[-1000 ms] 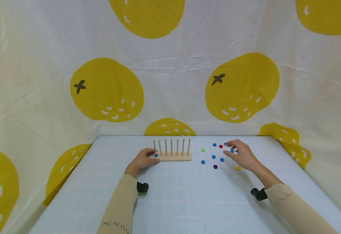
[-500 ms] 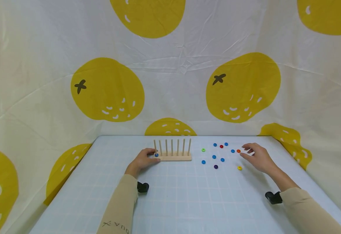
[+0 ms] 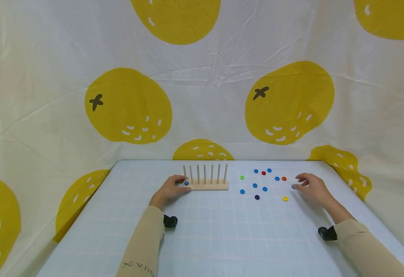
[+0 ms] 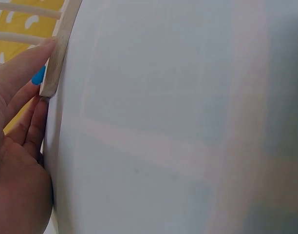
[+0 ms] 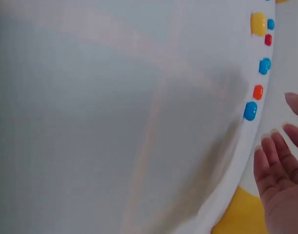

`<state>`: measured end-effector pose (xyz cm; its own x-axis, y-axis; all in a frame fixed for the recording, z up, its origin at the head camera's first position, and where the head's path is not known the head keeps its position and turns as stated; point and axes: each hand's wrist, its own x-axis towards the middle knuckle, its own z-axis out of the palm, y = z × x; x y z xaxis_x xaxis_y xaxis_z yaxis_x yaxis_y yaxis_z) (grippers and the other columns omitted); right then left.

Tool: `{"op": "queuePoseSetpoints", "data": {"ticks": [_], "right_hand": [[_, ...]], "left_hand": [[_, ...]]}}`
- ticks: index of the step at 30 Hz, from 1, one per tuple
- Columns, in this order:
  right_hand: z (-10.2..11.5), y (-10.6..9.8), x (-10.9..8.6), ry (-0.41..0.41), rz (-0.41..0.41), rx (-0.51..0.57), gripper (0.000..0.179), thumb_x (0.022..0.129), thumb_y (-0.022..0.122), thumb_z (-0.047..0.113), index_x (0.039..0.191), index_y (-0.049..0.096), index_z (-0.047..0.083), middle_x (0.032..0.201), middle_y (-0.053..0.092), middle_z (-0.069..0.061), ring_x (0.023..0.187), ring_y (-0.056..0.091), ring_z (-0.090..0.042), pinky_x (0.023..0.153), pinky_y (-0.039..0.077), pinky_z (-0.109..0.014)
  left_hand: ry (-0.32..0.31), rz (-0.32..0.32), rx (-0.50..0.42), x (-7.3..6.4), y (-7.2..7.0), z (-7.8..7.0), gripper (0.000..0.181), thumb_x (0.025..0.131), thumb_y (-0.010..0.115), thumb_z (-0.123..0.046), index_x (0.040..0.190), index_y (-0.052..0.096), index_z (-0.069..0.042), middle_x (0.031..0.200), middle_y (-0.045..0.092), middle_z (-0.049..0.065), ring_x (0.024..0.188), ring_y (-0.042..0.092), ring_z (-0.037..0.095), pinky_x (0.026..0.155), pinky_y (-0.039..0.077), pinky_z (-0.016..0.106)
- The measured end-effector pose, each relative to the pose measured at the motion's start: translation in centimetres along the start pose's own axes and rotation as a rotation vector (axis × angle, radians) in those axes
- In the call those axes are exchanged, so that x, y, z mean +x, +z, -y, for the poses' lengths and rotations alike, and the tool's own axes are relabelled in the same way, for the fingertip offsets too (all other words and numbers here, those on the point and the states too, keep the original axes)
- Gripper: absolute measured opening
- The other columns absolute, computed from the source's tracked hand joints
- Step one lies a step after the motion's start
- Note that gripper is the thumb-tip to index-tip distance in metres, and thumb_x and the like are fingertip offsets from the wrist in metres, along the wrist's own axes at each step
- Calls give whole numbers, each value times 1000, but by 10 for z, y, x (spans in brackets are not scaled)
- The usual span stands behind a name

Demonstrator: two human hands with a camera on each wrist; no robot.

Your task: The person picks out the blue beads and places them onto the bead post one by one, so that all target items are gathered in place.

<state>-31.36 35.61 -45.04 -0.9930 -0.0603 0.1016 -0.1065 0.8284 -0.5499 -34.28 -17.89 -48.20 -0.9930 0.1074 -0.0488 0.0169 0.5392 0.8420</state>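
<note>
A wooden peg rack (image 3: 209, 187) with a row of upright pegs stands near the back of the table, one blue bead (image 3: 186, 183) on its leftmost peg. My left hand (image 3: 169, 187) grips the rack's left end, thumb along the front edge and fingers behind. In the left wrist view the thumb lies along the rack base (image 4: 54, 73). My right hand (image 3: 313, 187) hovers at the far right of the scattered beads, thumb and fingers apart around a blue bead (image 3: 293, 186). The right wrist view shows that blue bead (image 5: 250, 111) on the table, short of the spread fingertips (image 5: 266, 139).
Between rack and right hand lie several loose beads: a green one (image 3: 242, 177), a red one (image 3: 263, 173), an orange one (image 3: 284, 178), a yellow one (image 3: 285, 199), a dark purple one (image 3: 257, 197) and several blue ones. A patterned cloth (image 3: 209, 96) hangs behind the table.
My right hand has moved right, away from the middle of the beads, past the orange bead to the blue bead at the far right. The left hand keeps its hold on the peg rack.
</note>
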Motion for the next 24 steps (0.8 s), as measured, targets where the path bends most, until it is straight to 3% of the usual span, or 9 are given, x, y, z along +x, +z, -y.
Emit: {"op": "queuePoseSetpoints", "data": {"ticks": [10,24], "right_hand": [[-11,2,5,123,85,29,48,99,68,24,132,54,-7,122,59,-29,106,56,-41,90,55,-52],[-17,2,18,137,161,45,44,97,70,22,125,58,-9,106,63,-19,94,55,-31,84,53,-41]], "left_hand": [[-29,-4,29,-3,0,-5,59,87,83,-24,140,61,-8,143,57,14,139,45,35,119,31,55],[-20,9,24,0,-2,-3,61,87,84,-24,140,61,-7,142,58,14,139,45,36,119,32,55]]}}
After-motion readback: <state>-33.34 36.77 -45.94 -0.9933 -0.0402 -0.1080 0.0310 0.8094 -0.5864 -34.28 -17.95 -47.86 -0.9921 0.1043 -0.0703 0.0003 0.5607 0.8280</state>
